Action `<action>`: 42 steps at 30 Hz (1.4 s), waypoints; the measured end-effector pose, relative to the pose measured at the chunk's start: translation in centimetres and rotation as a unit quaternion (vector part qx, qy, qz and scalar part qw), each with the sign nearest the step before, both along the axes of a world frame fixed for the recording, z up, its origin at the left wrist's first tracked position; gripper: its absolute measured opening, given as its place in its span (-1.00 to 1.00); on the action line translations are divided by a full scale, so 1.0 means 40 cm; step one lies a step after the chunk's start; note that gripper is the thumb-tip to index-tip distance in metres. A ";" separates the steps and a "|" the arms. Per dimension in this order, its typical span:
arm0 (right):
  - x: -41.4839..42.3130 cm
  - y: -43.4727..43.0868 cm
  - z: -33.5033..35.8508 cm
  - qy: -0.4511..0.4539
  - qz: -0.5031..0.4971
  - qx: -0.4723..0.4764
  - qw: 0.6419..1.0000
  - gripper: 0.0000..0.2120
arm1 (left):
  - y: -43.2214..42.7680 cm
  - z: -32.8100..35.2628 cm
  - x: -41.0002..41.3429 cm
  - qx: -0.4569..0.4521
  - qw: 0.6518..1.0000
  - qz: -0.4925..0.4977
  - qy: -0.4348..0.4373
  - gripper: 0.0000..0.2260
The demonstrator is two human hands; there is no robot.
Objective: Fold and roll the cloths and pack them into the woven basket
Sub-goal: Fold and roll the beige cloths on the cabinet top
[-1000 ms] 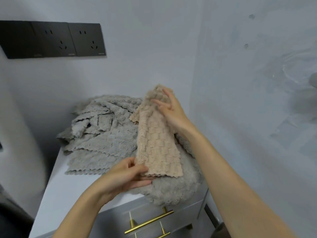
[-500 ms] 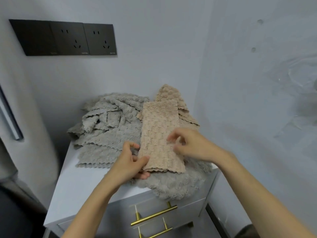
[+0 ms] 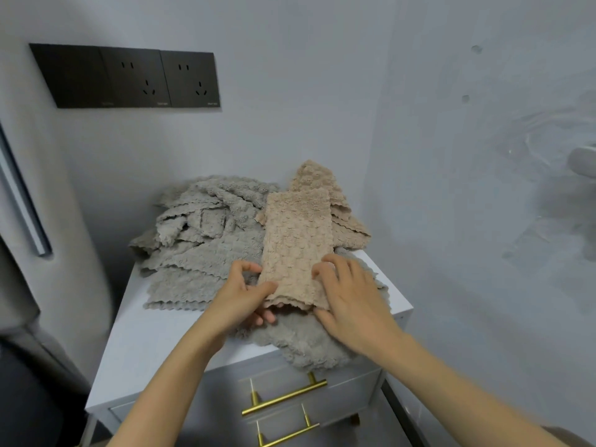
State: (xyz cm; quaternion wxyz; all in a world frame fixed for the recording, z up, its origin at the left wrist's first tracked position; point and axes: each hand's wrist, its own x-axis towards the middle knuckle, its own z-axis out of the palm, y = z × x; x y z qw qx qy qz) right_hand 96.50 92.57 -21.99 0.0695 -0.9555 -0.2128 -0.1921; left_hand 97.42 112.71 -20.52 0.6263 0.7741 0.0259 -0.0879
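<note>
Left hand (image 3: pixel 242 295) and right hand (image 3: pixel 351 301) both pinch the folded beige cloth (image 3: pixel 298 240) at its 6 o'clock end, on top of the grey cloths (image 3: pixel 200 253).

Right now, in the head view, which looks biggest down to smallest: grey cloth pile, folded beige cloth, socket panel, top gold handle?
1. grey cloth pile
2. socket panel
3. folded beige cloth, close to the panel in size, so that order is unsure
4. top gold handle

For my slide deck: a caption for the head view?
Left hand and right hand hold the near end of a folded beige cloth on a grey cloth pile atop a white cabinet.
</note>
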 end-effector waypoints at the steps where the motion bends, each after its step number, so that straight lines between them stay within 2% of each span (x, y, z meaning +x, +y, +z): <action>1: 0.006 -0.004 0.011 -0.011 0.010 0.011 1.000 -0.64 | 0.001 0.002 0.000 -0.009 1.000 0.004 0.006 -0.77; 4: 0.019 -0.034 0.057 -0.008 0.021 0.055 0.998 -0.77 | 0.008 0.008 0.004 -0.031 0.999 0.028 0.001 -0.78; 8: 0.012 -0.081 0.081 -0.013 -0.008 0.099 0.995 -0.80 | 0.011 0.010 0.005 -0.035 0.999 0.034 -0.003 -0.79; 10: 0.008 -0.092 0.080 -0.006 -0.031 0.113 0.993 -0.94 | 0.010 0.006 0.004 -0.015 0.999 0.029 -0.006 -0.78; 12: 0.003 -0.095 0.071 0.068 -0.067 0.103 0.990 -0.94 | 0.009 0.001 0.002 0.013 0.999 0.029 -0.022 -0.76; 15: -0.001 -0.076 0.049 0.239 -0.090 0.085 0.963 -0.88 | 0.013 -0.012 0.003 0.085 0.994 0.028 -0.066 -0.74; 17: 0.015 -0.062 0.039 0.291 -0.099 0.126 0.943 -0.75 | 0.019 -0.020 0.004 0.123 0.988 0.029 -0.088 -0.74; 20: 0.034 -0.055 0.045 0.378 -0.112 0.254 0.883 -0.66 | 0.020 -0.024 0.002 0.140 0.985 0.028 -0.095 -0.73; 23: 0.040 -0.046 0.041 0.436 -0.098 0.371 0.814 -0.62 | 0.015 -0.023 0.001 0.115 0.990 0.028 -0.081 -0.72; 25: 0.045 -0.033 0.038 0.440 -0.093 0.440 0.777 -0.63 | 0.012 -0.020 0.001 0.095 0.993 0.028 -0.071 -0.71; 28: 0.058 -0.019 0.038 0.433 -0.080 0.557 0.705 -0.77 | 0.012 -0.015 0.004 0.062 0.996 0.030 -0.055 -0.71; 31: 0.067 -0.008 0.034 0.455 -0.054 0.623 0.634 -0.65 | 0.012 -0.012 0.006 0.027 0.998 0.028 -0.042 -0.72; 33: 0.069 -0.002 0.034 0.464 -0.034 0.641 0.611 -0.59 | 0.012 -0.011 0.006 0.010 0.999 0.029 -0.037 -0.72; 36: 0.071 -0.010 0.041 0.465 -0.011 0.654 0.597 -0.63 | 0.016 -0.012 0.008 -0.008 0.999 0.026 -0.030 -0.71; 38: 0.066 -0.024 0.051 0.455 -0.022 0.649 0.609 -0.75 | 0.019 -0.013 0.010 -0.007 0.999 0.025 -0.034 -0.71; 40: 0.055 -0.041 0.063 0.435 -0.050 0.621 0.651 -0.72 | 0.018 -0.014 0.009 0.012 0.999 0.018 -0.047 -0.72; 42: 0.045 -0.060 0.067 0.411 -0.068 0.560 0.716 -0.68 | 0.015 -0.016 0.004 0.047 0.997 -0.001 -0.064 -0.69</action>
